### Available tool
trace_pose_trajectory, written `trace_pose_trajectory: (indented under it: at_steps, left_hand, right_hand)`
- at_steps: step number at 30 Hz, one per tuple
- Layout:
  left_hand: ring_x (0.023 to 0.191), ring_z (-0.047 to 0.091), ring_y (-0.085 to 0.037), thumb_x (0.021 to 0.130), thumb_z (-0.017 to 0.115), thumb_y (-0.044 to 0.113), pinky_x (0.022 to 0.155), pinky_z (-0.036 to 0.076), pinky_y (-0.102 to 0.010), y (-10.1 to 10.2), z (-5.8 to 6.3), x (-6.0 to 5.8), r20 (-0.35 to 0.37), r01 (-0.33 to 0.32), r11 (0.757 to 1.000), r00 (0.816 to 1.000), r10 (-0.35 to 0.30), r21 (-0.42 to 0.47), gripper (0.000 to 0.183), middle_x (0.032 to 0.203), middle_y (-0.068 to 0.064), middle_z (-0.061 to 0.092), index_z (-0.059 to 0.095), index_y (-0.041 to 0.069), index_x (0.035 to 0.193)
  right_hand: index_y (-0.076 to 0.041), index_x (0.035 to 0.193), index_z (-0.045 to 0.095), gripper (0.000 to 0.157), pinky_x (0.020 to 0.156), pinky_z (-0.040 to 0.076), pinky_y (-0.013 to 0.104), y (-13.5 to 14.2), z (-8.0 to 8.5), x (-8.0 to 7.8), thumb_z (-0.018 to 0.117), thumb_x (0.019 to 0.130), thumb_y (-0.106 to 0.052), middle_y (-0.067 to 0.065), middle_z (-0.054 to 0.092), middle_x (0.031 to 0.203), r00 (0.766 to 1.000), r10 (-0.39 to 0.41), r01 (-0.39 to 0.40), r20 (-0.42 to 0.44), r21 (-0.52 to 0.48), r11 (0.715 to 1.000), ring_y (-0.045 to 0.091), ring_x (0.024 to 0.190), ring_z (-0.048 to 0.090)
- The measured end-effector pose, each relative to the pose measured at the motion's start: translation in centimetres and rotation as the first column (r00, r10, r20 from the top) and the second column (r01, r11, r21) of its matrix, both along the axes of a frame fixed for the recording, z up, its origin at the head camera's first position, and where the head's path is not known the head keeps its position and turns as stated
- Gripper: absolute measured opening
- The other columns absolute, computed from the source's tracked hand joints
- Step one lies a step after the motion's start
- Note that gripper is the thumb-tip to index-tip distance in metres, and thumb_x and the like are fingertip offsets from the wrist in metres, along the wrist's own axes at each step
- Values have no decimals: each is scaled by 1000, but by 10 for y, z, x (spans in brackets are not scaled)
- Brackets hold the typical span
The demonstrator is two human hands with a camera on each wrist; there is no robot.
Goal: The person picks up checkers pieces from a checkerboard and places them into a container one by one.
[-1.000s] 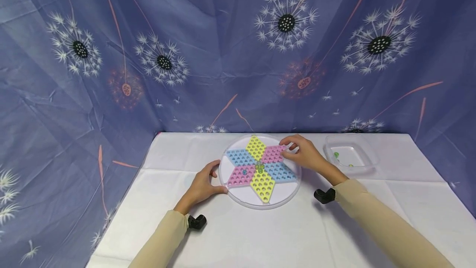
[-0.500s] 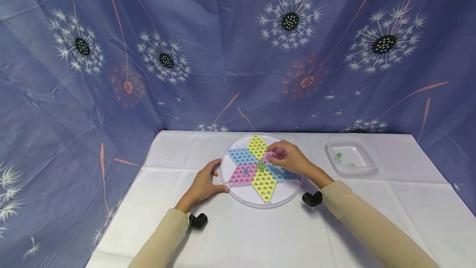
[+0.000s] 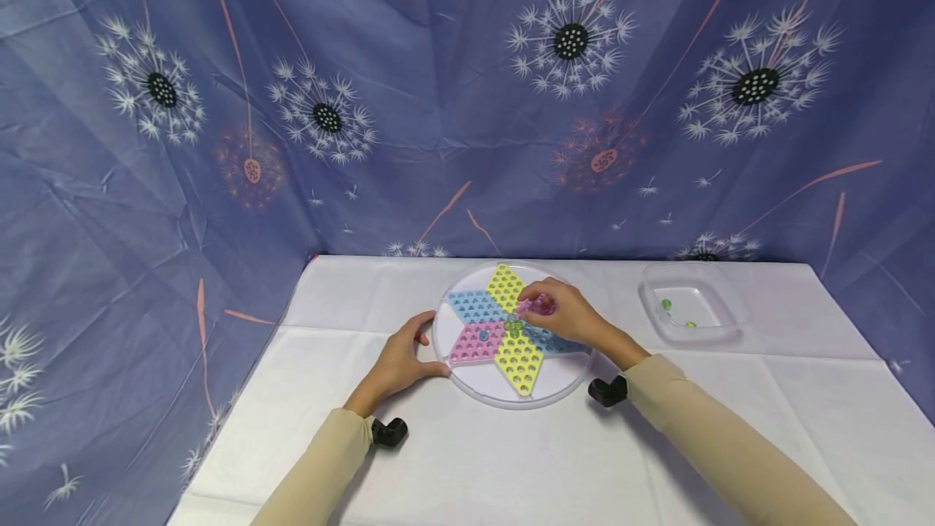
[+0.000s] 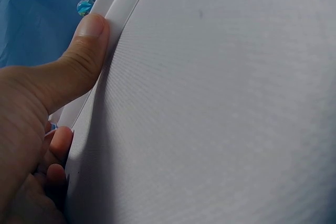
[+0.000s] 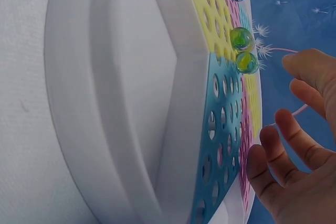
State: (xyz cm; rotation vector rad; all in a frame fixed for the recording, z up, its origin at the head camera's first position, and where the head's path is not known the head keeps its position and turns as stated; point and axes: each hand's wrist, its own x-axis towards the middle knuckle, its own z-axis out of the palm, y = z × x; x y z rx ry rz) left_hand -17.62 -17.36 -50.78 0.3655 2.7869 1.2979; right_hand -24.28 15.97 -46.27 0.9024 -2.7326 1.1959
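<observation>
A round white Chinese checkers board (image 3: 475, 384) carries a pink, yellow and blue star full of holes. My left hand (image 3: 398, 360) holds its left rim, thumb (image 4: 86, 48) against the edge in the left wrist view. Over the pink point near the centre hovers my right hand (image 3: 566, 315), fingers bent and spread, no marble showing between them. Several greenish glass marbles (image 3: 514, 329) cluster at the star's middle, just beside the right fingertips. One blue marble (image 3: 484, 336) sits in the lower left pink point. The right wrist view shows two green marbles (image 5: 244, 51) closely.
A clear plastic tub (image 3: 694, 333) with two greenish marbles in it stands right of the board. White cloth (image 3: 511, 461) covers the table. Behind it hangs a blue curtain (image 3: 438, 88) with dandelion prints.
My right hand has moved left and inward from the board's right rim to near the central marbles, with only a slight shift lately. The left hand stays on the rim.
</observation>
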Motion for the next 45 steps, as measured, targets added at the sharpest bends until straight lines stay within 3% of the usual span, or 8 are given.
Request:
trace_pose_trajectory:
  at_steps: [9, 13, 18, 23, 29, 45]
  left_hand:
    - [90, 49, -19, 67, 99, 30, 90, 38, -37, 1, 0, -1, -3, 2, 1000, 1000, -2, -7, 107, 99, 0, 55, 42, 10, 156]
    - [91, 50, -19, 67, 99, 30, 90, 38, -38, 1, 1, -1, -2, 2, 1000, 1000, -2, -8, 107, 99, -1, 55, 43, 10, 156]
    - [92, 50, -20, 67, 99, 30, 91, 38, -38, 2, 2, 0, 2, 0, 1000, 1000, 0, -7, 107, 100, -1, 56, 42, 10, 156]
    - [91, 50, -20, 67, 99, 30, 91, 39, -39, 2, 1, 0, 1, -1, 1000, 1000, 1, -11, 107, 99, -1, 56, 42, 10, 156]
    - [89, 50, -19, 67, 98, 30, 89, 39, -39, 1, 1, 0, -3, -2, 1000, 1000, 2, -20, 107, 99, 0, 55, 42, 11, 156]
    - [90, 49, -20, 67, 99, 30, 89, 38, -39, 2, 2, 0, 4, -4, 1000, 1000, 4, -18, 107, 99, -1, 54, 42, 11, 156]
  right_hand:
    - [-7, 110, 74, 22, 79, 45, 37, 0, -5, -1, 81, 89, -11, 9, 71, 102, 999, 36, -36, -7, 8, 999, 26, 85, 58]
    - [-8, 111, 74, 23, 75, 45, 32, 0, -5, 0, 81, 89, -12, 7, 69, 103, 998, 58, -59, 28, 38, 998, 25, 84, 56]
    - [-9, 112, 76, 26, 84, 48, 37, -1, -5, 2, 83, 88, -15, 7, 69, 111, 994, 70, -77, 86, 82, 994, 25, 92, 57]
    - [-11, 109, 76, 22, 89, 50, 43, -2, -9, 2, 83, 88, -16, 5, 68, 112, 995, 50, -60, 89, 108, 992, 23, 97, 59]
    - [-10, 101, 77, 15, 88, 49, 43, -4, -14, 1, 82, 88, -13, 3, 65, 103, 997, 50, -55, 54, 96, 994, 21, 95, 58]
    - [-9, 95, 76, 11, 85, 48, 41, -6, -15, 3, 82, 86, -11, 6, 63, 101, 999, 43, -44, 19, 81, 996, 21, 92, 57]
